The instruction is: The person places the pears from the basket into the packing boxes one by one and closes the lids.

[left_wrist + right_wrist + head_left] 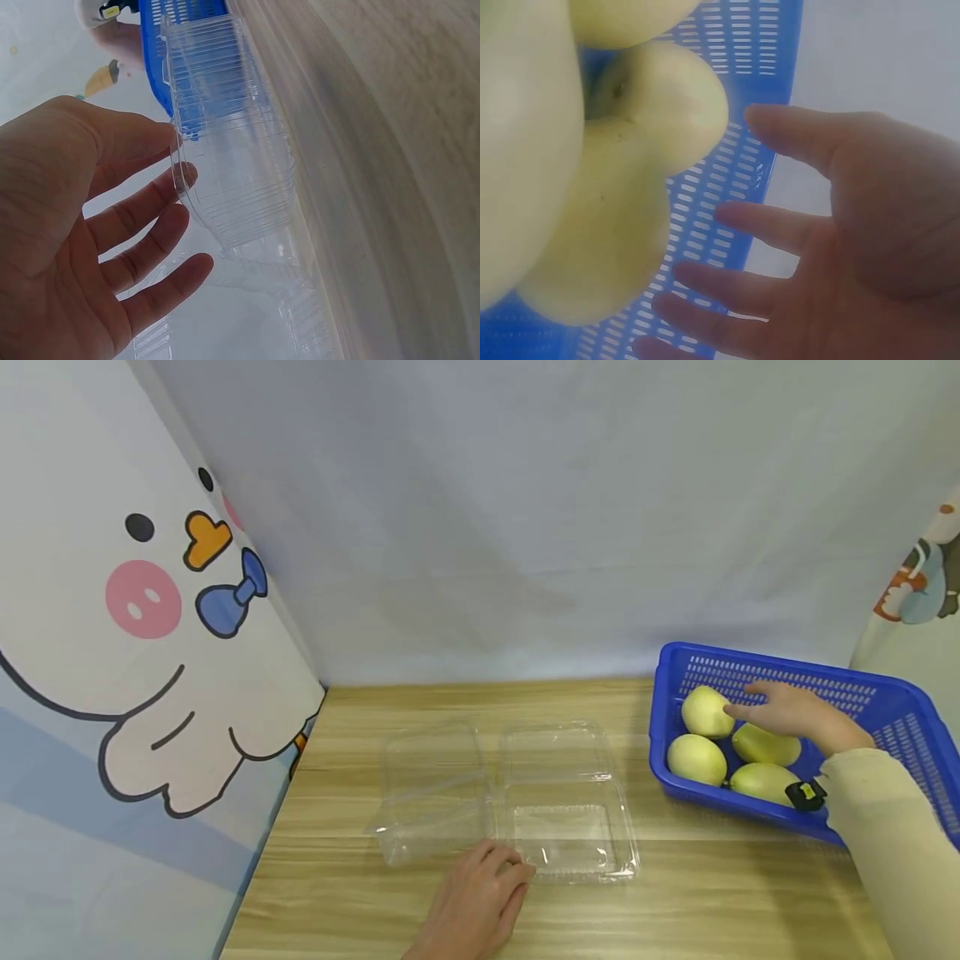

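Two clear hinged plastic boxes lie side by side, lids laid back: the right box (562, 835) and the left box (431, 777). At the near left corner of the right box, my left hand (480, 893) pinches its rim between thumb and finger, which the left wrist view shows close up. My right hand (798, 714) reaches into the blue basket (780, 660), fingers spread and holding nothing. Its fingertips are right by a round pale yellow fruit (705, 712). Below the hand lie another round fruit (696, 760) and two longer yellow-green fruits (765, 782).
A wooden table (330, 902) carries the boxes and basket. Behind it hangs a pale cloth (525, 527), and a cartoon-printed cloth (75, 652) stands along the left side. The basket's raised walls surround the fruit.
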A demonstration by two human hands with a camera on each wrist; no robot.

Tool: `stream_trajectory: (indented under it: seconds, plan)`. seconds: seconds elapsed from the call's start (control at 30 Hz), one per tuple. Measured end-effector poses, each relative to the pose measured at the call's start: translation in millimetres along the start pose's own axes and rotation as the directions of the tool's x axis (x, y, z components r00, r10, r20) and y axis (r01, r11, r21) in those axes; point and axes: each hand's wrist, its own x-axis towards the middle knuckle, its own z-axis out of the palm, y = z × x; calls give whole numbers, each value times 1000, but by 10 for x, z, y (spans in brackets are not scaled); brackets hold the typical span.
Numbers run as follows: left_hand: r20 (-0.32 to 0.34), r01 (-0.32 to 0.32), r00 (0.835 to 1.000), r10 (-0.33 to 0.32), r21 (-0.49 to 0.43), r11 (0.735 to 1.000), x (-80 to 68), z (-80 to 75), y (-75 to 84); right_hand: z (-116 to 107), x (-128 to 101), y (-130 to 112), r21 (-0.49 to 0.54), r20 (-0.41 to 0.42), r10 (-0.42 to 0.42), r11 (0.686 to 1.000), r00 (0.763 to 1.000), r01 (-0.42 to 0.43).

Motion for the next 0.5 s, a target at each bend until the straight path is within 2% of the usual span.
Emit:
stream_trajectory:
  seconds: [0.5]
  plan:
    - [4, -5, 1000, 5, 11, 1000, -5, 8, 21, 83, 42, 63, -26, 56, -27, 999, 998, 28]
